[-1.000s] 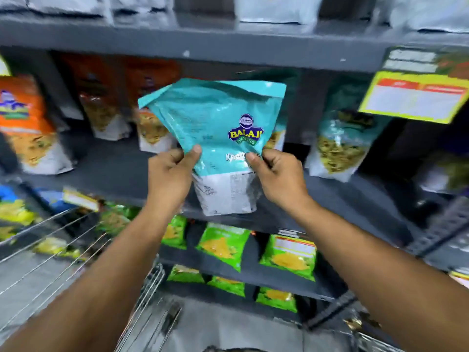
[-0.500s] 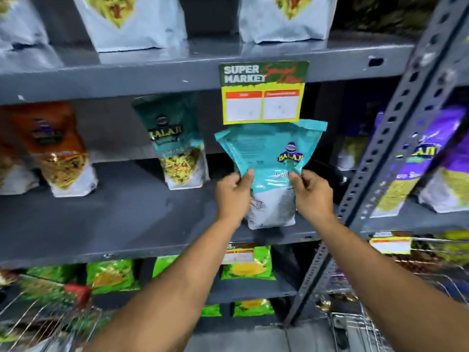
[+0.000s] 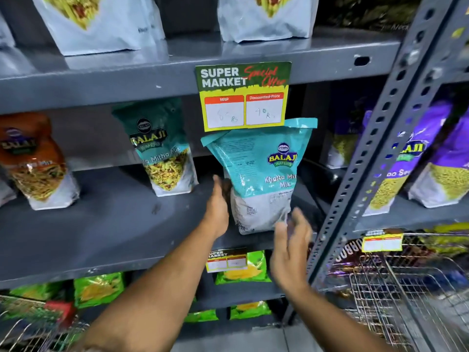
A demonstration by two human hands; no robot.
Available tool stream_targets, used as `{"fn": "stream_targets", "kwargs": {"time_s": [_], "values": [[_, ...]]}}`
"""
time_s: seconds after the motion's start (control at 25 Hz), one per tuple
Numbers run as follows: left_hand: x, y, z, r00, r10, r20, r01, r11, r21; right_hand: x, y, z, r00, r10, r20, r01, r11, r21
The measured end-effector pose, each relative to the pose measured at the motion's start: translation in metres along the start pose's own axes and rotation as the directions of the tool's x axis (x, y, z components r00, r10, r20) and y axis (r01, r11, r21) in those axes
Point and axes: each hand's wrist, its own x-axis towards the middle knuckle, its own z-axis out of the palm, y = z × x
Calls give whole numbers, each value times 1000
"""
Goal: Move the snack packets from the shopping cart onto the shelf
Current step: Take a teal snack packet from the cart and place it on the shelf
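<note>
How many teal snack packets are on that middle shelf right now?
2. One teal packet stands upright farther back, left of the price tag. The other teal packet stands at the front edge under the tag, the left hand against its side. Others may be hidden behind.

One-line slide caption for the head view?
Teal snack packet stands on the grey shelf under the price tag; left hand touches it, right hand open beside.

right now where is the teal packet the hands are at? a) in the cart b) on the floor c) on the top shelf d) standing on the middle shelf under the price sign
d: the teal packet stands on the middle shelf, just below the price sign, with the left hand against its side.
</note>
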Motion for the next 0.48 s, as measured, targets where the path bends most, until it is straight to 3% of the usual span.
{"fn": "stream_targets", "kwargs": {"time_s": [0.12,0.24,0.36,0.48], "values": [[-13,-13,-7,994,-27,-106,58,953,297,1,7,11,983,77,164,-85,995,43],[-44,-23,-10,980,129,-148,-79,948,308,50,7,15,929,259,265,-317,925,208],[-86,-42,6,942,334,5,-286,798,531,103,5,14,832,497,248,-552,788,272],[-114,-62,24,909,401,117,-374,656,656,141,6,23,804,506,313,-589,750,301]]}}
